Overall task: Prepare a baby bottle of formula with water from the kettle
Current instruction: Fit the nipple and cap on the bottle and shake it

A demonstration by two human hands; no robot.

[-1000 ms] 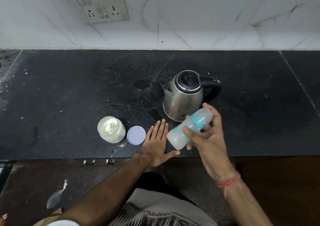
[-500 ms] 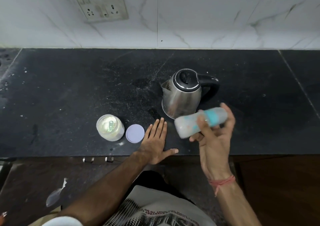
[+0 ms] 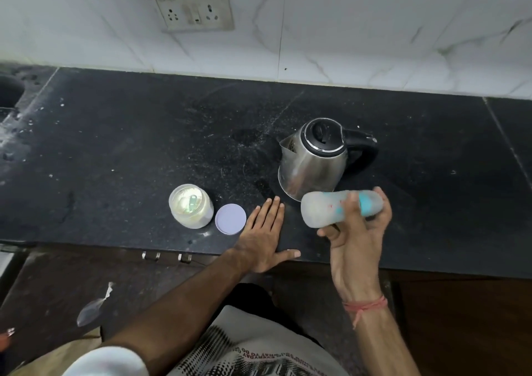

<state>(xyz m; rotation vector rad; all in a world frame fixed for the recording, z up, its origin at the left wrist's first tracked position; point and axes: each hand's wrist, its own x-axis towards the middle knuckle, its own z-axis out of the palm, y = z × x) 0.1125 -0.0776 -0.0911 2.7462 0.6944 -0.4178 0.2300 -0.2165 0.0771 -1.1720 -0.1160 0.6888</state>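
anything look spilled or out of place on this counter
Fine white specks, possibly spilled powder, are scattered over the black stone counter, thickest left of the steel electric kettle. The clear formula jar stands open, its round lilac lid lying flat beside it.

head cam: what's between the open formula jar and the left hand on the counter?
In the head view, only the round lilac lid, lying flat on the black counter, sits between the formula jar and the left hand.
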